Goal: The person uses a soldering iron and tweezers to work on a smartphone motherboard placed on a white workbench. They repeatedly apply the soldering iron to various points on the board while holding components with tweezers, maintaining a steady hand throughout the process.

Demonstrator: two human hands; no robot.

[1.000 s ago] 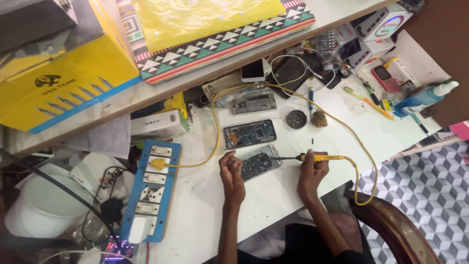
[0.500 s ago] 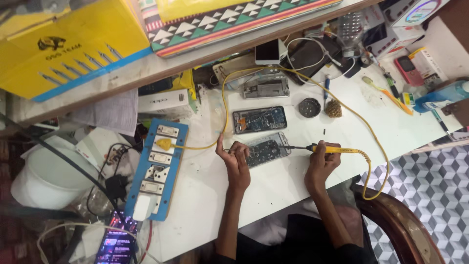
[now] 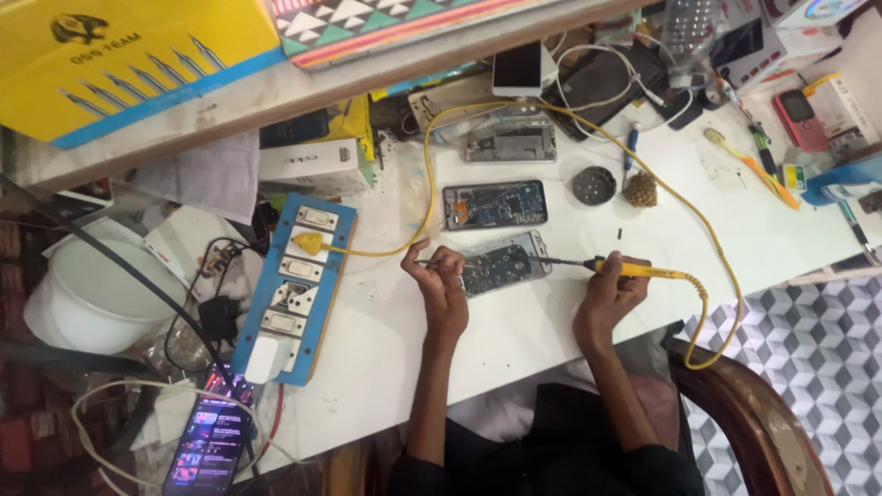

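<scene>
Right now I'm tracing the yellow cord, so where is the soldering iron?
In the head view, the soldering iron is in the right hand, right of centre on the white table, its tip on the opened phone by the left hand.

table: white worktop (image 3: 514, 321), smudged, with a raised shelf along its far edge
near middle: opened phone (image 3: 501, 264) lying flat, circuit side up
just behind it: second opened phone (image 3: 494, 204), dark, also flat
farther back: bare metal phone frame (image 3: 511, 141)
right of those: round dark tin (image 3: 593, 185) and a brass wool ball (image 3: 641, 189) side by side
left part: blue power strip (image 3: 292, 285) lying lengthwise, a yellow plug (image 3: 310, 243) in it
across the top: yellow cord (image 3: 428, 174) looping from the plug towards the back
far right: red phone (image 3: 799, 117), toothbrush (image 3: 742, 163), blue bottle (image 3: 841, 180)
back left: white box (image 3: 308, 166)
</scene>
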